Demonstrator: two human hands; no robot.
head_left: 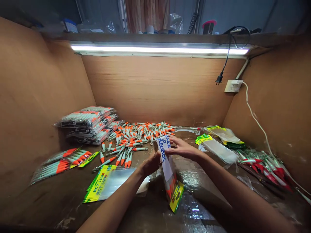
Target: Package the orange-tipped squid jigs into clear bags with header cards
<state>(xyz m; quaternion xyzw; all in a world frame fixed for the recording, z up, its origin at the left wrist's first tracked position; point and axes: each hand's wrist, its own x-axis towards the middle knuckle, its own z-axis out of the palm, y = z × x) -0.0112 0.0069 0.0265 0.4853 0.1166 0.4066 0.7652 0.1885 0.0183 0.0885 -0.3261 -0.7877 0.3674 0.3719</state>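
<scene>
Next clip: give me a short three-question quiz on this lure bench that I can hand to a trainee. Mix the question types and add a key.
1. True or false: the left hand and the right hand both grip the packet with the white card.
2. Where is the stack of filled packets? A) to the left of the hands B) to the right of the hands C) under the hands
3. Fill in: the loose lures heaped behind the hands are white and ____.
Key: 1 true; 2 A; 3 orange.
</scene>
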